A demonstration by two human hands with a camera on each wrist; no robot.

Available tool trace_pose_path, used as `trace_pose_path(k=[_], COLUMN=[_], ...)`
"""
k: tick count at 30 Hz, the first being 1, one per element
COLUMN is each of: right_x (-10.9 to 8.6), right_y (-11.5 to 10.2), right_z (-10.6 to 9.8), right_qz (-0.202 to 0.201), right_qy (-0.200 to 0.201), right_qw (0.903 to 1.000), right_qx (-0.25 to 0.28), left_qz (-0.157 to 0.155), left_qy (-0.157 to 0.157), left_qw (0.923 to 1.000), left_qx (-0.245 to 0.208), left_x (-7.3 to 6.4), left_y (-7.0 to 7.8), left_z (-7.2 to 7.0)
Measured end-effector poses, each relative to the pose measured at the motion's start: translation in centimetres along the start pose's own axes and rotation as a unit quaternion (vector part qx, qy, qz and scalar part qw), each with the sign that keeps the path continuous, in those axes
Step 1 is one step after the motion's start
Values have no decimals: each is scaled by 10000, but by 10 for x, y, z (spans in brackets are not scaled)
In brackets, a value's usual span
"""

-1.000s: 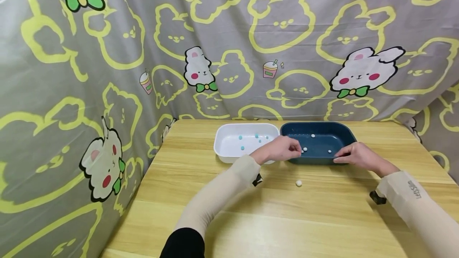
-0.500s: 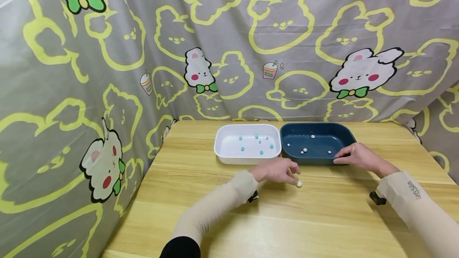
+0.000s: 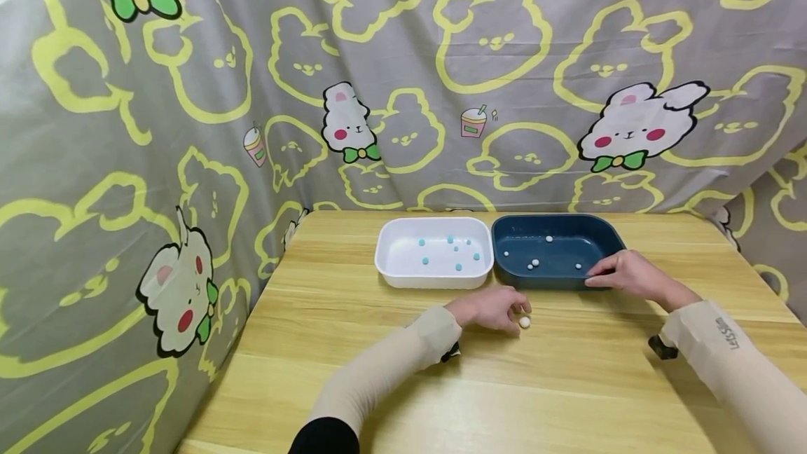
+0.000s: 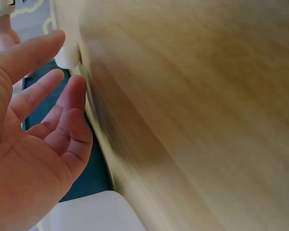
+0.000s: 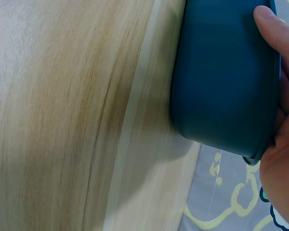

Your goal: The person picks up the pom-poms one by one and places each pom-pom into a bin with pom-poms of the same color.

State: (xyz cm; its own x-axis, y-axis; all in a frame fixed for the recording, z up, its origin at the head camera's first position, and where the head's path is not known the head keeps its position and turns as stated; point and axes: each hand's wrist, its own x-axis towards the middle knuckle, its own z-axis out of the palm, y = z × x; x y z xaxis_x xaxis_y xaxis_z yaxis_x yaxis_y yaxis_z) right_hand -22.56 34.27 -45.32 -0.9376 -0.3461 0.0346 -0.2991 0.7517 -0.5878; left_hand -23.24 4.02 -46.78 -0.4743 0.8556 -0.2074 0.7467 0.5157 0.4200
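Note:
A small white ball (image 3: pixel 525 323) lies on the wooden table in front of the two boxes. My left hand (image 3: pixel 494 309) is just left of it, thumb and forefinger spread on either side. In the left wrist view a gap shows between the thumb and forefinger tips, with the ball (image 4: pixel 67 57) beyond them. The other fingers of that hand (image 4: pixel 38 149) are loosely bent. With thumb outside and fingers over the edge, my right hand (image 3: pixel 633 275) grips the rim of the dark blue box (image 3: pixel 548 284) at its front right corner. Several white balls (image 3: pixel 535 263) lie inside that box.
A white box (image 3: pixel 429 282) stands directly left of the blue one, with several light blue balls (image 3: pixel 425 260) in it. Behind the table (image 3: pixel 479 398) hangs a grey patterned curtain (image 3: pixel 403 54), which also runs along the left side.
My left hand has drawn back from the blue box to the table beside the ball, uncovering a small white ball in the box. My right hand keeps its hold on the blue box.

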Motion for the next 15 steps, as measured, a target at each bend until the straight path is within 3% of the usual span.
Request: trace_pose_path(k=[6,15], right_x=[0,0], right_y=[-1,-1], right_z=[-1,-1], right_qz=[12,50], right_qy=[-25,25], right_qw=[10000,10000], right_qx=[25,29], left_qz=[-88,19], left_qy=[-40,-20], left_qw=[9999,9991], left_qx=[64,432], left_x=[5,10], left_y=[-3,-2], left_z=[3,6])
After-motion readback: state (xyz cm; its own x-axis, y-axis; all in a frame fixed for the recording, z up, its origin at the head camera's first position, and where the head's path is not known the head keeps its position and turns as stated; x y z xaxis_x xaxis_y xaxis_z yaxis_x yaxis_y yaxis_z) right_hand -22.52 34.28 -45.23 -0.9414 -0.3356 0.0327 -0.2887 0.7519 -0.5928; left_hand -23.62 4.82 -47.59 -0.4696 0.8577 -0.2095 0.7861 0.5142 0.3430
